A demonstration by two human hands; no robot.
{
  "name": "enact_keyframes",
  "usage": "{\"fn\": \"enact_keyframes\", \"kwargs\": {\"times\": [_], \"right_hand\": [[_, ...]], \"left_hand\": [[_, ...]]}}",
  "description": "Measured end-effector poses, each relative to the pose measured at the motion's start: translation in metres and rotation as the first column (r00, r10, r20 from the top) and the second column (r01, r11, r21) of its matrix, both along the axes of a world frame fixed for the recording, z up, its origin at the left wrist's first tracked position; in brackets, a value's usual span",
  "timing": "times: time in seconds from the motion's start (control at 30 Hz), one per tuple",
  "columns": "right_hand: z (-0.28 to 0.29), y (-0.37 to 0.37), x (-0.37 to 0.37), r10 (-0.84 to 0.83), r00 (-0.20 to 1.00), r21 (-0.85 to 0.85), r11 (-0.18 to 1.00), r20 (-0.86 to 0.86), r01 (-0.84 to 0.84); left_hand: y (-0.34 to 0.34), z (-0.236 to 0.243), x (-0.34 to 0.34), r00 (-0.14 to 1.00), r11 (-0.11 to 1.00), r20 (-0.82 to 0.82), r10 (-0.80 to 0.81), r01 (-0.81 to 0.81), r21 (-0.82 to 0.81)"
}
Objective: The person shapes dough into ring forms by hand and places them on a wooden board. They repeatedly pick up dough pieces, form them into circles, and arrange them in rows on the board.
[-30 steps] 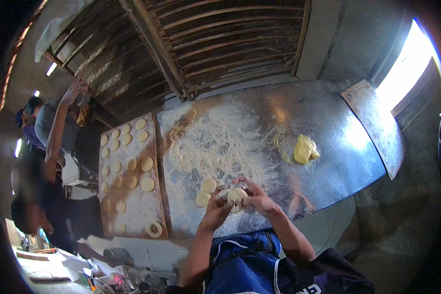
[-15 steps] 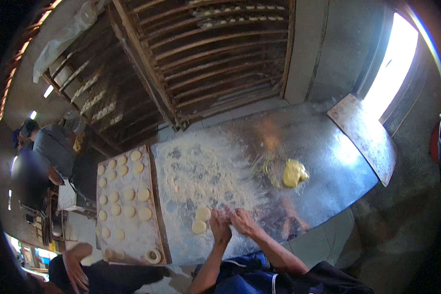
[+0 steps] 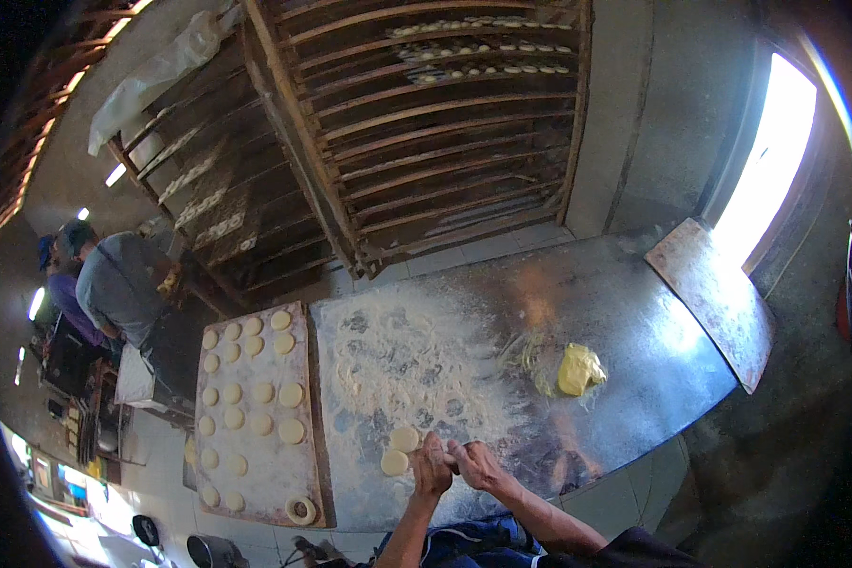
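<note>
Two dough rounds (image 3: pixel 399 451) lie on the floured metal table (image 3: pixel 634 322), just left of our hands near its front edge. Our left hand (image 3: pixel 433 470) and right hand (image 3: pixel 478 464) meet, fingers curled and pressed together around a small dough piece (image 3: pixel 450 458) between them. Open tabletop spreads to the right, up to a yellow lump (image 3: pixel 579 369). Left, a wooden board (image 3: pixel 308 379) abuts the table, holding rows of flat rounds (image 3: pixel 246 393).

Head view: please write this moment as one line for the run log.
left hand and right hand: together on dough piece | two dough discs: beside left hand on floured metal table | tray of discs: left
</note>
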State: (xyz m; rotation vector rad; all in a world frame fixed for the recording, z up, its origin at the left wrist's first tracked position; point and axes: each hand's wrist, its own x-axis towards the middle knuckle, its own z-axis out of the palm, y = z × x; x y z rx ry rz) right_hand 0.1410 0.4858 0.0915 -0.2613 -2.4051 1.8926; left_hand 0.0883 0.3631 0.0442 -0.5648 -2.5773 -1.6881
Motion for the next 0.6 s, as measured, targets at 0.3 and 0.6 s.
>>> {"fn": "enact_keyframes", "kwargs": {"times": [0.3, 0.6], "right_hand": [[-0.012, -0.023, 0.004, 0.056, 0.989, 0.029, 0.998, 0.139, -0.061], [-0.01, -0.047, -0.019, 0.188, 0.982, 0.084, 0.979, 0.009, -0.188]], "left_hand": [[-0.024, -0.003, 0.005, 0.992, 0.99, 0.003, -0.123, 0.122, 0.069], [-0.051, -0.011, -0.01, 0.921, 0.937, -0.294, 0.256, -0.162, 0.309]]}}
